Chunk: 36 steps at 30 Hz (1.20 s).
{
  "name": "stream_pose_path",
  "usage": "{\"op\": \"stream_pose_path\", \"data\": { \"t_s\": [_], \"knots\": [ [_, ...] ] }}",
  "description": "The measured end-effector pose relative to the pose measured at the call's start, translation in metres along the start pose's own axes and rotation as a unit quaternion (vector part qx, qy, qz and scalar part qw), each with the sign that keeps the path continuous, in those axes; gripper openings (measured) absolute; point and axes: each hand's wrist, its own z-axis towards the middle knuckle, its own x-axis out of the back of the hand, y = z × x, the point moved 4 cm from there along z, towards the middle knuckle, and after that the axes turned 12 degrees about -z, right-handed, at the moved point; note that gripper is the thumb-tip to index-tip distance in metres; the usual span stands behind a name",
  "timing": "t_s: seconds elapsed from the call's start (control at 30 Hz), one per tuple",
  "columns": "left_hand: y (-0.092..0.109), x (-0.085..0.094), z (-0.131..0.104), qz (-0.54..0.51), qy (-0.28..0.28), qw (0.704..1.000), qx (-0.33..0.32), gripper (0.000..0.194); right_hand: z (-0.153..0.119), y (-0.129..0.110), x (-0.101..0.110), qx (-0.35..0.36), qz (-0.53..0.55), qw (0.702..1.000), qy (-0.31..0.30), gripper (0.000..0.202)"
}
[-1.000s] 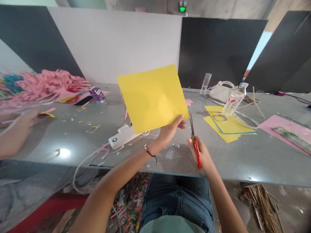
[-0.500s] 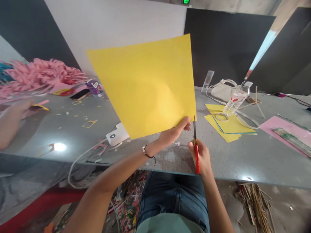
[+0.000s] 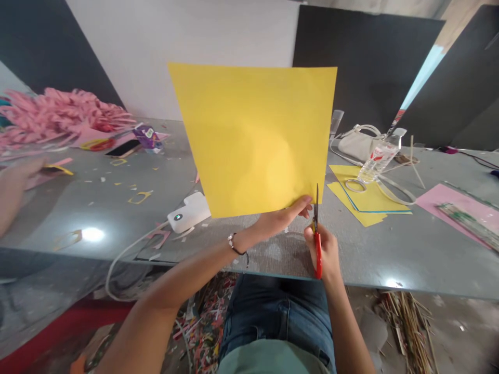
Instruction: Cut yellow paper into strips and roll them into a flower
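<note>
A large yellow sheet of paper [image 3: 257, 135] stands raised above the table, pinched along its lower edge near the right corner by my left hand [image 3: 286, 215]. Red-handled scissors [image 3: 318, 252] are in my right hand [image 3: 326, 249], blades pointing up. The blades overlap the lower right corner of the sheet, close to my left fingertips. Whether they are cutting into the paper I cannot tell. A bracelet [image 3: 233, 242] circles my left wrist.
The grey table [image 3: 390, 259] holds yellow sheets [image 3: 382, 200] under a clear bottle [image 3: 380, 158], pink paper [image 3: 448, 200], a white bag [image 3: 356, 143], and a white device [image 3: 189, 213] with a cable. Another person's hand [image 3: 19, 182] is at left, near pink strips [image 3: 62, 117].
The yellow sheet has turned more upright and square to me, its top shifting right. Both hands have moved only slightly, and the scissors stay at the lower right corner.
</note>
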Motion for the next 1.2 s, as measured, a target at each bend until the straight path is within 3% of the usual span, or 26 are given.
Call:
{"op": "stream_pose_path", "data": {
  "t_s": [0.33, 0.67, 1.2],
  "knots": [
    [-0.0008, -0.0028, -0.0018, 0.012, 0.01, 1.0, 0.025, 0.046, -0.0021, 0.0054, -0.0008, -0.001, 0.018, 1.0, -0.011, 0.046],
    [0.0021, -0.0041, -0.004, 0.01, -0.003, 1.0, -0.003, 0.049, -0.0027, 0.0059, -0.0009, -0.006, 0.027, 1.0, -0.008, 0.047],
    [0.0027, -0.0066, -0.0053, 0.002, 0.005, 1.0, 0.015, 0.05, -0.0024, 0.0042, -0.0018, -0.01, 0.031, 0.999, -0.004, 0.049]
  ]
}}
